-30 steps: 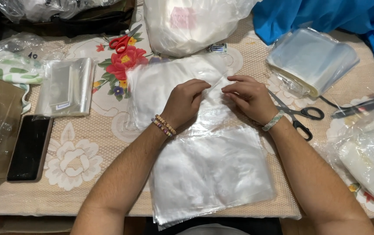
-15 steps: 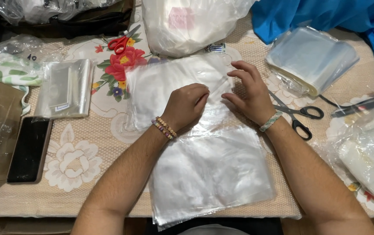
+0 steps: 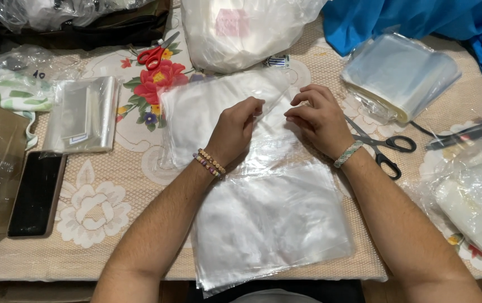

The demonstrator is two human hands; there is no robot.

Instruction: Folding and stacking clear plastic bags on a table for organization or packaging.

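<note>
On table (image 3: 112,247) | 2 hands (image 3: 235,129) | 2 scissors (image 3: 384,147) | 1 phone (image 3: 36,193)

Clear plastic bags (image 3: 263,224) lie stacked at the middle of the worktop (image 3: 112,219), with the left hand (image 3: 235,132) and right hand (image 3: 319,120) pinching the topmost one. A stack of small clear sleeves (image 3: 83,115) sits to the left, a white label at its lower edge, just above a dark-screened phone (image 3: 36,193). At the top a bulging white bag (image 3: 241,31) shows a pink label, and a wrapped bundle of clear sleeves (image 3: 401,76) rests to the right.
</note>
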